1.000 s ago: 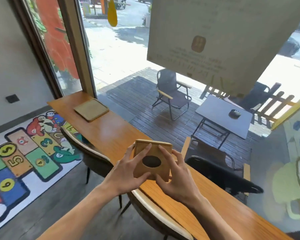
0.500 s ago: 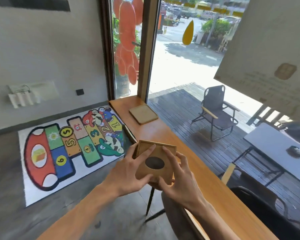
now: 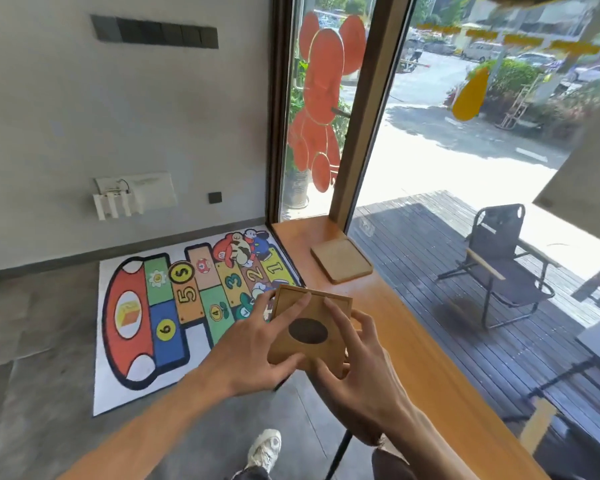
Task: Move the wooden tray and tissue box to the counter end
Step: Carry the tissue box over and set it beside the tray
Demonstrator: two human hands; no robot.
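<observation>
Now nearer | counter [image 3: 413, 341]: its end, by the window post, has drawn closer than a second ago | wooden tray [image 3: 342, 259]: already set there | tissue box [image 3: 310, 332]: carried above counter edge, pinched between left hand [image 3: 253, 355] and right hand [image 3: 357, 372]; only set-down judged left.

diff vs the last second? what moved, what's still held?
The person has walked along the counter toward its end; the wooden tray now lies much closer. The tissue box stays gripped by both the left hand and right hand, carried above the counter edge. Nothing released.
</observation>
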